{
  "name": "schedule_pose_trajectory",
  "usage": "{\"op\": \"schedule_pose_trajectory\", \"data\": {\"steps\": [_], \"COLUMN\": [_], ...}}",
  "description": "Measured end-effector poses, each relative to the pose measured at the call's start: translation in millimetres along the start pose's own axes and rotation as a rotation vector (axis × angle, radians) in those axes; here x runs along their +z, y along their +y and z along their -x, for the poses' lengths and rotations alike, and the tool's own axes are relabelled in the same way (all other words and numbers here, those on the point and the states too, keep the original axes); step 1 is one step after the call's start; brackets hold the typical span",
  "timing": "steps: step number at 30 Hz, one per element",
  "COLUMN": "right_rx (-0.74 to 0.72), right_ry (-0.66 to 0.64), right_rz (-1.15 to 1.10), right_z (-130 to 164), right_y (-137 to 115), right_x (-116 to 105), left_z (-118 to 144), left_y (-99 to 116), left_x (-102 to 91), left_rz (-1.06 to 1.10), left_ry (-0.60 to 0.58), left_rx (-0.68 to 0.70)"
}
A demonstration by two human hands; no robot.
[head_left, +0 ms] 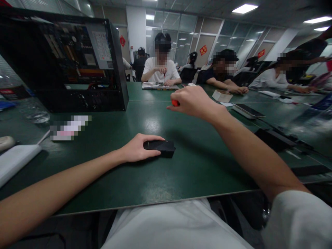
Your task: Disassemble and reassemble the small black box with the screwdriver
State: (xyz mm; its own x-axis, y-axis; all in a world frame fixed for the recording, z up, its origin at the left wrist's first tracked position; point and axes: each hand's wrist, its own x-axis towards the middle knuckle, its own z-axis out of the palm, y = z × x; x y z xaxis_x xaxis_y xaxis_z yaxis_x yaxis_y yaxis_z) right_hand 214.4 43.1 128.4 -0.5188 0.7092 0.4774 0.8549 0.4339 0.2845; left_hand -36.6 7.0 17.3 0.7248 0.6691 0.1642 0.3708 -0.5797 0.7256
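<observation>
A small black rectangular box (166, 148) lies flat on the green table (145, 183). My left hand (140, 148) grips it from the left, with the thumb along the near side and fingers over the far side. Beyond and to the right, my right hand (193, 100) is raised above the table, its fingers curled round an orange-red thing (175, 103). Only a rounded bit of that thing shows between thumb and fingers, so its kind is hidden. The right hand is apart from the black box.
An open black computer case (98, 100) stands at the far left, near a clear bottle (36, 110). A white box-like device (18, 159) lies at the left edge. Opposite, a person (162, 69) works with a screwdriver. At right are a black-topped device (249, 111) and cables.
</observation>
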Motion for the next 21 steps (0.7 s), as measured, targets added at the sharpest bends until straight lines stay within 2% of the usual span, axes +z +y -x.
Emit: {"op": "schedule_pose_trajectory", "data": {"steps": [5,7,10,15,21], "right_rx": [0.143,0.105,-0.03,-0.06,-0.093], "right_ry": [0.168,0.14,0.012,-0.07,-0.067], "right_rz": [-0.205,-0.311,-0.375,-0.331,-0.337], "right_z": [9,16,23,19,11], "right_y": [9,7,1,-14,-21], "right_x": [-35,-51,-65,-61,-43], "left_z": [2,2,1,1,1], "left_y": [-1,-2,-2,-1,-1], "left_x": [2.6,2.7,2.2,2.0,2.2], "left_rz": [-0.025,-0.034,-0.051,-0.053,-0.061], "left_ry": [0.008,0.008,0.015,0.008,0.014], "left_rx": [0.014,0.036,0.059,0.046,0.057]}}
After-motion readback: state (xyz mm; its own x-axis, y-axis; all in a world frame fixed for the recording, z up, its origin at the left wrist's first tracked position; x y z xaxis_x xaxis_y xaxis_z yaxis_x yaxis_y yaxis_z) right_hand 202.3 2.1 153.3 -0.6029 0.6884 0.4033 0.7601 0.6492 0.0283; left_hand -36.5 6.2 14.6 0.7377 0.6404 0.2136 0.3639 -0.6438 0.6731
